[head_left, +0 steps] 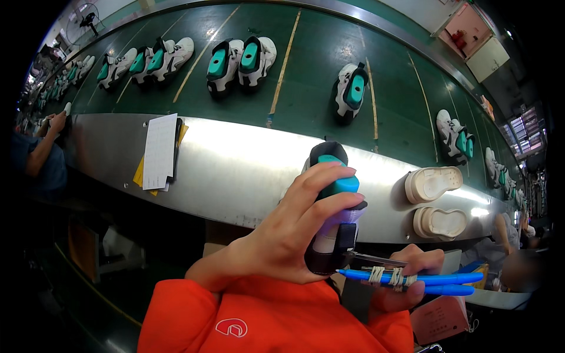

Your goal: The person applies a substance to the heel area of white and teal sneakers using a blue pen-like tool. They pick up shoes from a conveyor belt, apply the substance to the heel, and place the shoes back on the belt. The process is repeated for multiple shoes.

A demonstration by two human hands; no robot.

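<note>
My left hand (pixel 288 226) is wrapped round a white and black shoe (pixel 332 241), its fingers over the teal last (pixel 340 187) inside the opening. The shoe is held up in front of my chest, heel side toward me. Closed in my right hand (pixel 415 262) are blue pens (pixel 453 279) bound together with pale bands (pixel 376 275). A thin metal tool (pixel 376 259) lies alongside them. One pen's tip is at the shoe's lower edge; whether it touches I cannot tell.
Beyond the steel ledge (pixel 235 159), a green conveyor (pixel 318 76) carries several shoes with teal lasts. Two cream soles (pixel 440 222) lie on the ledge at right, and a paper sheet (pixel 160 150) at left. Another person's arm (pixel 47 141) is at far left. A pink booklet (pixel 444 317) sits lower right.
</note>
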